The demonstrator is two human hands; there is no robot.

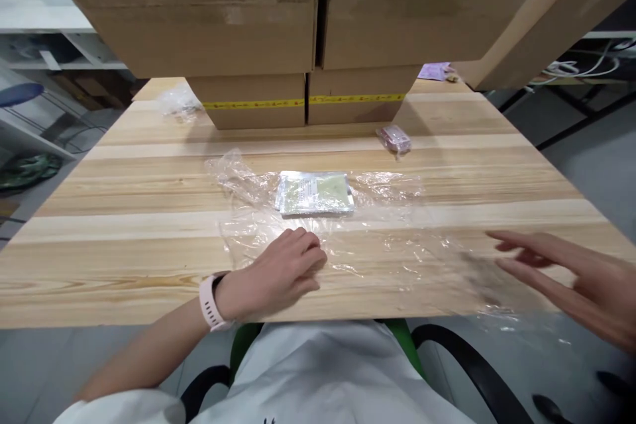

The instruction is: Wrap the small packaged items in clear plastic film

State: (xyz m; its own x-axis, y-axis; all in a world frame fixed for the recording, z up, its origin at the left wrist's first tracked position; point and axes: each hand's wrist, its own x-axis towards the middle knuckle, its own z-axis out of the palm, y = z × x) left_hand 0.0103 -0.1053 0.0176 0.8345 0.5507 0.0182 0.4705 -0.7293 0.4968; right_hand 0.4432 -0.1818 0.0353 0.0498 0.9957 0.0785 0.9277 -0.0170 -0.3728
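A sheet of clear plastic film [397,252] lies crinkled across the wooden table in front of me, reaching past the table's near edge at the right. On its far part rests a small stack of flat silver sachets [318,193] with a pale green face and a white printed label. My left hand [275,271], with a pink watch band at the wrist, is closed over the near part of the film, just in front of the sachets; its fingertips are partly hidden. Off to the right, my right hand [576,281] hovers with fingers apart and holds nothing.
Large cardboard boxes [199,33] are stacked at the back of the table [124,212]. A small pink wrapped packet [395,139] lies before them at the right, and crumpled plastic [179,103] at the back left. A chair armrest [467,364] is below the front edge.
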